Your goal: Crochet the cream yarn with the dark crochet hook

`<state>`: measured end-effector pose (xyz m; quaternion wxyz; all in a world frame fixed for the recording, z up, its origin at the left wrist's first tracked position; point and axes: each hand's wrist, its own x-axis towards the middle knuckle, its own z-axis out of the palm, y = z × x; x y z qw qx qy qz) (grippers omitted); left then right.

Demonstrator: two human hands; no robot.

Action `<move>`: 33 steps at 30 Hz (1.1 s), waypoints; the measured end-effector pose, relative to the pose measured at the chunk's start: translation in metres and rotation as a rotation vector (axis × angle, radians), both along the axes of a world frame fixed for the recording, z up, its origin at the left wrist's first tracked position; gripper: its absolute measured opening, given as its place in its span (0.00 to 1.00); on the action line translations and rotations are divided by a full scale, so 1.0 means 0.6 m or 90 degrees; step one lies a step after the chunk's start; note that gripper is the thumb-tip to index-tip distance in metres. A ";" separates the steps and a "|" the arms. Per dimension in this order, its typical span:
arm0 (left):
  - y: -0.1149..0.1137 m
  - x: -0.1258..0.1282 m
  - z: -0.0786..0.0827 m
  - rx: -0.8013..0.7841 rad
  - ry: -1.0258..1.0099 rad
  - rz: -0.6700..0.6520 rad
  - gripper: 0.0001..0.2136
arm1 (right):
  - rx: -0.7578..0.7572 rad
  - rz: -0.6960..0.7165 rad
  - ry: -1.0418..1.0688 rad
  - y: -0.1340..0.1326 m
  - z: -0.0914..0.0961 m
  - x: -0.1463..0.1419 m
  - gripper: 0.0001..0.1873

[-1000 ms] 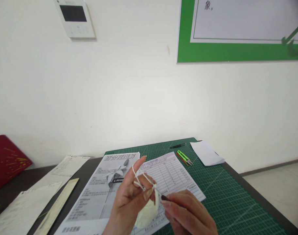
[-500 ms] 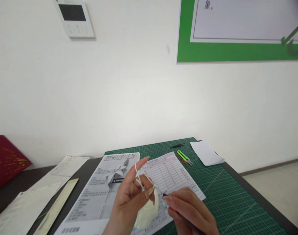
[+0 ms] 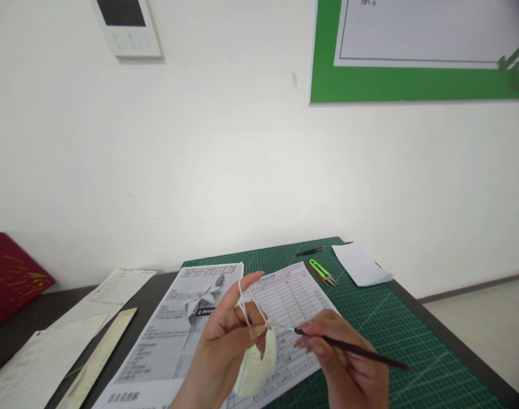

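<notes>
My left hand (image 3: 229, 335) pinches the upper edge of a pale cream crocheted piece (image 3: 255, 369), thumb against fingers. White yarn (image 3: 242, 301) loops over its raised index finger and runs down to the pinch. In my right hand (image 3: 344, 358) is a crochet hook (image 3: 357, 349) with a dark handle, held like a pen. Its thin metal shaft reaches left to the top of the crocheted piece, where the yarn meets it. Whether the tip is inside a stitch is too small to tell. Beneath both hands lies a printed chart sheet (image 3: 302, 295).
Green thread snips (image 3: 321, 271) and black tweezers (image 3: 310, 251) lie on the green cutting mat (image 3: 413, 329). White paper (image 3: 361, 264) rests at its right edge. To the left are a flower-pattern sheet (image 3: 157, 341), a ruler (image 3: 100, 355), written sheets (image 3: 72, 324) and a red folder (image 3: 12, 281).
My right hand has turned, so the hook's dark handle now points right and its shaft shows. The left hand keeps its pinch on the crocheted piece. The view has tipped slightly.
</notes>
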<state>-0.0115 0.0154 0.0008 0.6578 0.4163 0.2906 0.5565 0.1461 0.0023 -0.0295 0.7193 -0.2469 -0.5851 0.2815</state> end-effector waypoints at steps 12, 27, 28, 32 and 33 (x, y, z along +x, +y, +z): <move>0.010 -0.005 -0.009 -0.034 -0.092 -0.078 0.25 | -0.212 0.180 0.197 0.009 -0.005 0.008 0.07; 0.007 0.008 -0.021 0.019 -0.053 -0.051 0.25 | -0.494 0.422 0.428 0.027 0.003 -0.004 0.09; 0.006 0.010 -0.021 0.019 -0.051 -0.052 0.25 | -0.495 0.427 0.428 0.026 0.003 -0.005 0.09; 0.005 0.014 -0.021 0.022 -0.030 -0.019 0.25 | -0.497 0.428 0.424 0.025 0.005 -0.012 0.10; 0.004 0.014 -0.022 0.030 -0.022 -0.010 0.25 | -0.495 0.420 0.422 0.024 0.005 -0.012 0.10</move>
